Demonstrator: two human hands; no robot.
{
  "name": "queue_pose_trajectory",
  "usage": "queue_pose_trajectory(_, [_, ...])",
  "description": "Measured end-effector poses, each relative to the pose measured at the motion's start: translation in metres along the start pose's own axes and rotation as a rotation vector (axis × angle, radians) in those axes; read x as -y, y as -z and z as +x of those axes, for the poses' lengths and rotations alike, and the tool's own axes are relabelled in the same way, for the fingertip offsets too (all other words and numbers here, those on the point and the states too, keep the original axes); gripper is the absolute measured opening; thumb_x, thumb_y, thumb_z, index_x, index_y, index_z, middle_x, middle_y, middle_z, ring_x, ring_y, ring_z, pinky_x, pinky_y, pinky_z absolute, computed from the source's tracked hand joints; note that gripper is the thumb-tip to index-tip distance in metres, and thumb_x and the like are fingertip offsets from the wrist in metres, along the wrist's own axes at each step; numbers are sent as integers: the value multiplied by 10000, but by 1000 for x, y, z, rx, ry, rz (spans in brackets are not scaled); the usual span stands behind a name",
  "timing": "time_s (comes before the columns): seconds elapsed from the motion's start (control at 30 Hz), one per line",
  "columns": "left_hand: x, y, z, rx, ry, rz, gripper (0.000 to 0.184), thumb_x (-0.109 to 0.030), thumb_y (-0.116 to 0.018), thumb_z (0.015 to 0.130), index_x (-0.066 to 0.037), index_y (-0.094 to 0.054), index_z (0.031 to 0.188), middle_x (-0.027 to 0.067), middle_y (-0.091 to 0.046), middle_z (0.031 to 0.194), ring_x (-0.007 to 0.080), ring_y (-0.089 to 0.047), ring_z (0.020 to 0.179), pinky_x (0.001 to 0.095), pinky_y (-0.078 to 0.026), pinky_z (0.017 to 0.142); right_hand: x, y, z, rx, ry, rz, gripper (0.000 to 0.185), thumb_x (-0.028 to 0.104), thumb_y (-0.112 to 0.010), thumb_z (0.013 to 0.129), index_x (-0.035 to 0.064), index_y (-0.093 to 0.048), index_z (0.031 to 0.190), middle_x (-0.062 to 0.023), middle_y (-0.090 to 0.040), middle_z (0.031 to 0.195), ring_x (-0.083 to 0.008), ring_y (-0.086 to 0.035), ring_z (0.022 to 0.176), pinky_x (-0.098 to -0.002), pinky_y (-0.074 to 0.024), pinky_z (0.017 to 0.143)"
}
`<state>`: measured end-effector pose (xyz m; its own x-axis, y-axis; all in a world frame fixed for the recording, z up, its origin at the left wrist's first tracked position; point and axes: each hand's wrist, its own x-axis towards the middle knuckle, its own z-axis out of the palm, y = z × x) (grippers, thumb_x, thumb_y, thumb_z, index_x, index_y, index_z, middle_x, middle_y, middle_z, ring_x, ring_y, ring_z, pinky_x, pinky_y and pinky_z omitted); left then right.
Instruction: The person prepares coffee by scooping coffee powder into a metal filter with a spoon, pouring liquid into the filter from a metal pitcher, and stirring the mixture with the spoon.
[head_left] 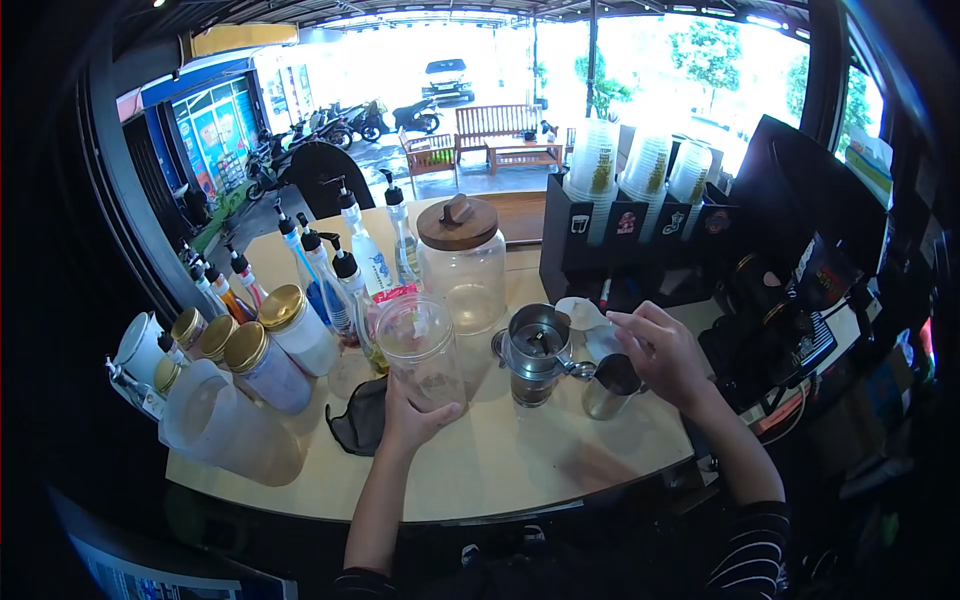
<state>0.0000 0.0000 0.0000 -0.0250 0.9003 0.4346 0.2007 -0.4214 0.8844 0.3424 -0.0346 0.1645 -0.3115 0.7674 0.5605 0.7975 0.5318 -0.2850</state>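
My left hand [412, 418] is wrapped round the lower part of a clear, open-topped jar [425, 352] and keeps it upright above the table's front half. With pinched fingers, my right hand [660, 350] grips a small white scoop [580, 313], whose bowl is beside the rim of a metal drip filter [540, 345]. Some dark matter shows inside the filter. Beneath it stands a glass [530, 390], partly hidden by the metal. A small steel pitcher [610, 388] is just below my right hand, close to the filter.
Behind the left-hand jar stands a large glass jar [468, 285] with a wooden lid [457, 222]. Pump bottles [365, 250], gold-lidded jars [300, 335] and a translucent pitcher [225, 420] crowd the left. Black cloth [358, 415] lies nearby. A black holder [620, 262] carries stacked cups [595, 165].
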Motion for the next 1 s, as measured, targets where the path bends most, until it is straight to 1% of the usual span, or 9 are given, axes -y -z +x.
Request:
queue_pose_trajectory(0.07, [6, 0, 0, -35, 7, 79, 975, -230, -887, 476, 0, -417, 1299, 140, -492, 1259, 274, -492, 1178, 369, -383, 1013, -3, -5, -3, -62, 94, 31, 262, 55, -619, 838, 92, -647, 1096, -77, -576, 801, -237, -617, 652, -363, -478, 561])
queue_pose_trajectory(0.2, [6, 5, 2, -48, -1, 71, 953, -229, -887, 472, 5, -430, 1275, 142, -499, 1247, 274, -498, 1166, 369, -390, 1003, 3, -19, -6, -104, 85, 98, 292, 22, -609, 828, 97, -642, 1109, -73, -572, 802, -235, -611, 643, -359, -479, 564])
queue_pose_trajectory(0.27, [2, 2, 2, -25, -6, 13, 954, -230, -888, 472, 6, -427, 1273, 143, -501, 1244, 273, -502, 1160, 371, -395, 998, 6, -20, -6, -31, 90, 130, 335, -1, -596, 822, 96, -624, 1141, -73, -568, 810, -241, -607, 656, -364, -484, 576])
queue_pose_trajectory(0.5, [4, -1, 0, -42, -14, 34, 971, -234, -891, 472, 7, -415, 1283, 142, -501, 1243, 268, -502, 1160, 369, -395, 999, 6, -30, -7, 35, 142, 161, 414, -32, -580, 812, 98, -588, 1206, -82, -569, 879, -256, -612, 704, -376, -498, 602])
queue_pose_trajectory(0.57, [2, -2, 0, -41, -68, 10, 897, -104, -882, 491, -13, -417, 1254, 98, -548, 1183, 215, -548, 1092, 351, -440, 955, 6, -29, -7, 76, 138, 129, 443, -42, -581, 805, 109, -580, 1222, -85, -566, 900, -258, -614, 705, -374, -504, 608])
queue_pose_trajectory(0.7, [4, -3, 0, -47, -62, 17, 906, -100, -881, 490, -14, -410, 1259, 99, -545, 1186, 216, -545, 1097, 353, -440, 959, 6, -28, -8, 48, 150, 119, 475, -52, -579, 796, 112, -563, 1241, -86, -561, 899, -259, -612, 699, -376, -505, 603])
queue_pose_trajectory(0.77, [3, -2, 0, -36, -20, -7, 965, -226, -894, 473, 7, -417, 1280, 143, -497, 1250, 267, -497, 1167, 366, -390, 1005, 3, -29, -9, 76, 185, 85, 511, -60, -581, 781, 119, -546, 1258, -84, -559, 897, -261, -608, 690, -380, -504, 593])
queue_pose_trajectory(0.9, [6, -2, -2, -51, 2, 29, 978, -233, -895, 472, 8, -408, 1286, 145, -489, 1261, 272, -487, 1181, 369, -384, 1011, 4, -26, -9, 65, 188, 66, 524, -64, -581, 769, 122, -545, 1258, -82, -558, 898, -262, -604, 684, -379, -502, 576])
queue_pose_trajectory(1.0, [11, -2, 0, -52, -19, -6, 931, -113, -886, 485, -21, -394, 1269, 98, -525, 1197, 225, -535, 1110, 355, -445, 958, 4, -27, -10, 39, 225, 43, 529, -64, -584, 762, 127, -547, 1254, -78, -558, 897, -263, -601, 677, -370, -498, 556])
